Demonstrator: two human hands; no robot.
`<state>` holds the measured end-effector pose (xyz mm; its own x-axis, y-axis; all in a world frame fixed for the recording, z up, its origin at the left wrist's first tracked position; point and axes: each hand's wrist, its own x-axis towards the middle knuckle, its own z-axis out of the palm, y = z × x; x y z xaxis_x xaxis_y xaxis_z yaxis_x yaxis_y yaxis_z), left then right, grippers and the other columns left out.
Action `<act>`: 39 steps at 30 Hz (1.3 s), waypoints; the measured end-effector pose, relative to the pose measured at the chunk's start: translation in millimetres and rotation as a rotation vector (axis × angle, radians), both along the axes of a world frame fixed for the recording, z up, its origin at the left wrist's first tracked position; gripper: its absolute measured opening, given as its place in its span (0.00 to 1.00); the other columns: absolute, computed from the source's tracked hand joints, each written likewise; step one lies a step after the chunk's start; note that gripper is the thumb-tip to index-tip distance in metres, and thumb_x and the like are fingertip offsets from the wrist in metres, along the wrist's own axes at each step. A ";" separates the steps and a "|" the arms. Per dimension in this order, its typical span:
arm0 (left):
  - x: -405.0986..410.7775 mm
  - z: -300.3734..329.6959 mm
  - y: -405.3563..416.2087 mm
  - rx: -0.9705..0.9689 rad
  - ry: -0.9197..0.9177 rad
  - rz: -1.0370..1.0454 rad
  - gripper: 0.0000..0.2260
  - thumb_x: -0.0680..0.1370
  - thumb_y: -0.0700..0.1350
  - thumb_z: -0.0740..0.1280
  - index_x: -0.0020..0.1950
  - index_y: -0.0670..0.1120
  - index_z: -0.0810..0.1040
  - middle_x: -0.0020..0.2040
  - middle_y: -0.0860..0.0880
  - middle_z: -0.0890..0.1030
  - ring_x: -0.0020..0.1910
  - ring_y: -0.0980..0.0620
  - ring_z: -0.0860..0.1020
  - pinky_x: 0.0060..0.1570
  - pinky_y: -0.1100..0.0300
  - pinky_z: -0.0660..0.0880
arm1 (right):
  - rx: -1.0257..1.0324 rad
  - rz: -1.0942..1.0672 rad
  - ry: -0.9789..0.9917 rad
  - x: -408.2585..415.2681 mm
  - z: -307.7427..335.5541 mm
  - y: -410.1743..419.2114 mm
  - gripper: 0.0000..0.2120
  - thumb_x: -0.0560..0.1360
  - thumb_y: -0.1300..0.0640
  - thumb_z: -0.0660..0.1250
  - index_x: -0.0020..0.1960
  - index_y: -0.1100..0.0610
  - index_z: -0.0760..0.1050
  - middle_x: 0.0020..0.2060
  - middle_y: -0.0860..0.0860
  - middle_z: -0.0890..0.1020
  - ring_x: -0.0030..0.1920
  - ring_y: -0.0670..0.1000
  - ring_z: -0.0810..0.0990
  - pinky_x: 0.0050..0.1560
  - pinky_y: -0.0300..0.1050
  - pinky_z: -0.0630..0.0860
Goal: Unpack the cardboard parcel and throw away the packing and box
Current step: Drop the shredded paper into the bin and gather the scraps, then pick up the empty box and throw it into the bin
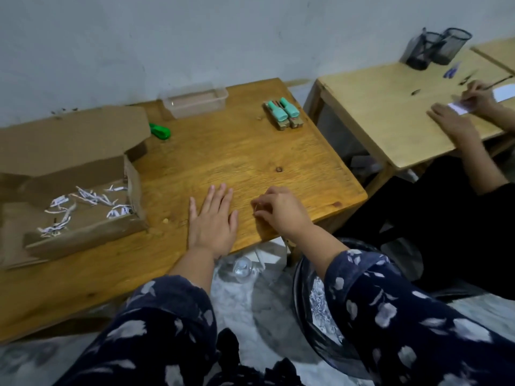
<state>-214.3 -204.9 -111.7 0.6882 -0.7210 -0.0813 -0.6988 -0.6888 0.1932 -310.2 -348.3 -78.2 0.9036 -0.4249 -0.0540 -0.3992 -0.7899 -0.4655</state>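
Two hands on desk point(250, 151): left hand point(213, 218) flat, right hand point(280, 211) pinching a scrap. Cardboard box point(69, 190) light, floppy; shredded paper point(86, 207) loose, so grip sidewalls.

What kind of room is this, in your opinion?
Probably a plain workroom or classroom: two wooden desks by a bare grey wall, black mesh pen cups, and another person's hands with paper at the next desk.

Brown cardboard box point(69, 174) holds white paper shreds point(83, 204) (some print-marked); navy sleeves point(390, 302) carry pale petals.
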 end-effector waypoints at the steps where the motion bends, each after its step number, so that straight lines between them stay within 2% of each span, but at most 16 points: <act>1: 0.4 -0.5 -0.3 -0.010 -0.003 0.007 0.25 0.82 0.56 0.44 0.79 0.52 0.49 0.79 0.55 0.46 0.77 0.55 0.41 0.74 0.43 0.39 | -0.008 -0.003 -0.017 0.2 -2.1 -0.2 0.12 0.74 0.54 0.69 0.56 0.54 0.81 0.51 0.51 0.79 0.55 0.52 0.74 0.55 0.48 0.74; 4: 0.9 -2.3 -1.4 -0.011 -0.007 0.016 0.25 0.82 0.56 0.44 0.78 0.52 0.50 0.79 0.55 0.46 0.77 0.56 0.41 0.74 0.43 0.39 | -0.018 -0.023 -0.070 1.4 -9.7 0.8 0.07 0.74 0.55 0.69 0.48 0.56 0.82 0.48 0.51 0.80 0.53 0.53 0.75 0.52 0.48 0.73; 8: 1.0 -2.8 -0.6 -0.001 0.014 0.023 0.24 0.82 0.55 0.45 0.78 0.52 0.50 0.79 0.55 0.47 0.77 0.56 0.41 0.73 0.42 0.38 | -0.027 -0.051 -0.062 -2.6 -14.5 1.0 0.07 0.77 0.57 0.64 0.48 0.58 0.80 0.48 0.52 0.80 0.54 0.54 0.74 0.54 0.50 0.72; 11: -1.7 2.7 -8.6 -0.030 0.034 0.034 0.24 0.82 0.54 0.47 0.78 0.52 0.53 0.79 0.55 0.49 0.77 0.57 0.43 0.73 0.41 0.38 | 0.026 -0.174 -0.102 -21.6 -10.3 -13.4 0.06 0.77 0.59 0.65 0.48 0.59 0.79 0.47 0.54 0.81 0.51 0.53 0.76 0.51 0.47 0.74; 16: -26.2 19.5 -70.4 -0.120 0.060 -0.218 0.23 0.82 0.52 0.49 0.78 0.51 0.55 0.79 0.54 0.52 0.77 0.57 0.45 0.74 0.43 0.39 | -0.029 -0.423 -0.157 -81.6 -3.7 -52.8 0.03 0.74 0.60 0.68 0.45 0.58 0.80 0.43 0.54 0.81 0.46 0.53 0.78 0.46 0.46 0.74; 24: -64.0 4.7 -155.8 -0.102 0.042 -0.393 0.23 0.82 0.51 0.51 0.77 0.50 0.58 0.79 0.52 0.53 0.78 0.53 0.47 0.73 0.39 0.42 | -0.032 -0.804 -0.017 -194.8 -31.4 -81.7 0.08 0.75 0.61 0.67 0.51 0.59 0.83 0.49 0.55 0.85 0.51 0.55 0.81 0.54 0.49 0.77; 29: -68.4 -10.7 -164.0 -0.042 -0.041 -0.409 0.24 0.82 0.54 0.48 0.78 0.50 0.55 0.79 0.51 0.52 0.78 0.52 0.47 0.73 0.38 0.44 | 0.060 -0.862 0.127 -233.2 -52.3 -82.3 0.10 0.76 0.60 0.65 0.52 0.53 0.83 0.53 0.51 0.83 0.51 0.54 0.82 0.49 0.49 0.79; 35: -68.0 -14.2 -167.3 -0.075 -0.047 -0.397 0.24 0.81 0.53 0.49 0.77 0.50 0.58 0.79 0.51 0.55 0.78 0.53 0.49 0.73 0.38 0.44 | 0.105 -0.888 0.135 -237.9 -56.0 -81.7 0.10 0.75 0.59 0.65 0.53 0.53 0.82 0.54 0.50 0.82 0.53 0.54 0.80 0.49 0.49 0.78; 39: -65.0 -11.7 -165.9 -0.035 -0.032 -0.433 0.24 0.82 0.55 0.47 0.78 0.50 0.54 0.79 0.51 0.51 0.78 0.52 0.46 0.73 0.39 0.43 | 0.122 -0.854 0.125 -227.7 -51.2 -81.0 0.09 0.75 0.58 0.66 0.53 0.53 0.82 0.53 0.50 0.82 0.52 0.53 0.81 0.50 0.51 0.78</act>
